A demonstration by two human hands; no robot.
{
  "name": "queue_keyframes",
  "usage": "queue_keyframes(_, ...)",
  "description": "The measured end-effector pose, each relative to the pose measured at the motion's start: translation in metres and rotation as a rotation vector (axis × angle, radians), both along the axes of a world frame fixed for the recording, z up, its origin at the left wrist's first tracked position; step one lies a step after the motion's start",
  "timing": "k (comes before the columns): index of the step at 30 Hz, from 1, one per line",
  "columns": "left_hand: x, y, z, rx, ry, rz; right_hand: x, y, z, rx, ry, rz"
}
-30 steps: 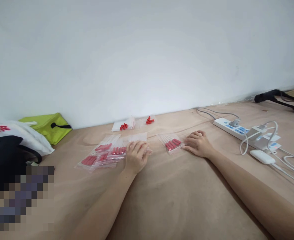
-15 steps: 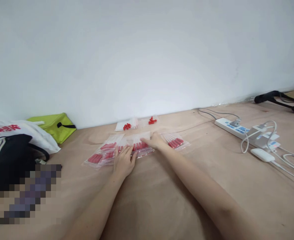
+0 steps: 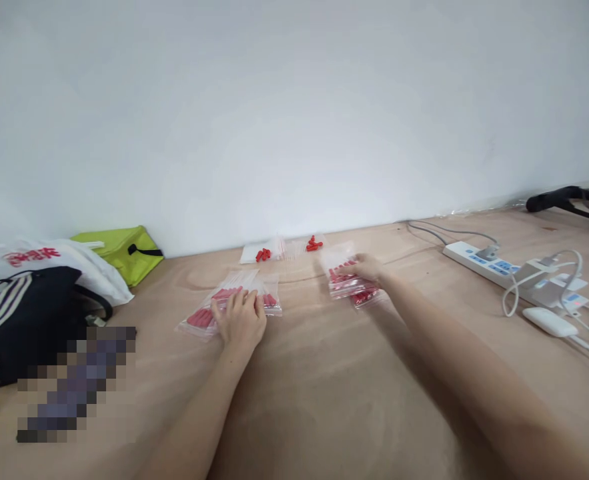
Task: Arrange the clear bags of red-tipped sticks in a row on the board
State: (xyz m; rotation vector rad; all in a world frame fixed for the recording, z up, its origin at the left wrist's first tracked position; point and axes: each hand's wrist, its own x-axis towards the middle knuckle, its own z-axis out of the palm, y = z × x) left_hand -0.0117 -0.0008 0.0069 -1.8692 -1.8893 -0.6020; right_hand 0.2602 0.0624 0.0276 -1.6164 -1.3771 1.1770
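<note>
Several clear zip bags (image 3: 199, 319) of red stick-like pieces overlap at the left of centre. My left hand (image 3: 241, 320) lies flat over them with its fingers stretched out. My right hand (image 3: 367, 269) grips one zip bag of red pieces (image 3: 338, 257) at its side, thumb across the front. Beneath that bag, another bag of red pieces (image 3: 367, 298) shows in part. Near the wall lie small loose red pieces (image 3: 263, 255) and a second small group of red pieces (image 3: 314, 244), on or in clear bags.
To the left are a black bag with white stripes (image 3: 27, 333), a white plastic bag (image 3: 107, 280) and a lime-green bag (image 3: 144, 257). On the right sits a power strip (image 3: 474, 262) with trailing cables and a white adapter (image 3: 549, 322). A white wall (image 3: 294, 120) stands behind.
My right hand has moved right, carrying a bag from the middle over the bag on the right. My left hand stays on the left bags. The view has shifted slightly.
</note>
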Motion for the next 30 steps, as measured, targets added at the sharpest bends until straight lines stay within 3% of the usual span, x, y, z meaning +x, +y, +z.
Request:
queue_keyframes(5, -0.018, 0.012, 0.005, -0.094, -0.038, 0.036, 0.037, -0.002, -0.010, -0.071, -0.081, -0.054)
queue_keyframes(10, -0.019, 0.014, -0.003, -0.055, -0.005, -0.113, 0.043, -0.003, -0.012, -0.111, -0.150, -0.089)
queue_keyframes(16, 0.015, 0.000, -0.014, -0.113, -0.044, -0.373, 0.084, -0.010, -0.015, -0.146, -0.437, -0.158)
queue_keyframes(20, 0.052, -0.004, -0.022, -0.137, -0.162, -0.508, 0.102, -0.014, -0.009, -0.036, -0.698, -0.289)
queue_keyframes(23, 0.085, -0.004, -0.027, -0.151, -0.232, -0.630, 0.078, -0.021, 0.000, 0.235, -0.773, -0.369)
queue_keyframes(26, 0.106, -0.006, -0.024, -0.108, -0.230, -0.694, 0.028, -0.029, -0.001, 0.347, -0.671, -0.140)
queue_keyframes(28, 0.104, -0.005, -0.016, -0.059, -0.170, -0.643, -0.004, -0.032, -0.006, 0.325, -0.648, -0.024)
queue_keyframes(30, 0.084, -0.002, -0.004, -0.027, -0.098, -0.527, -0.026, -0.031, -0.013, 0.284, -0.648, 0.021)
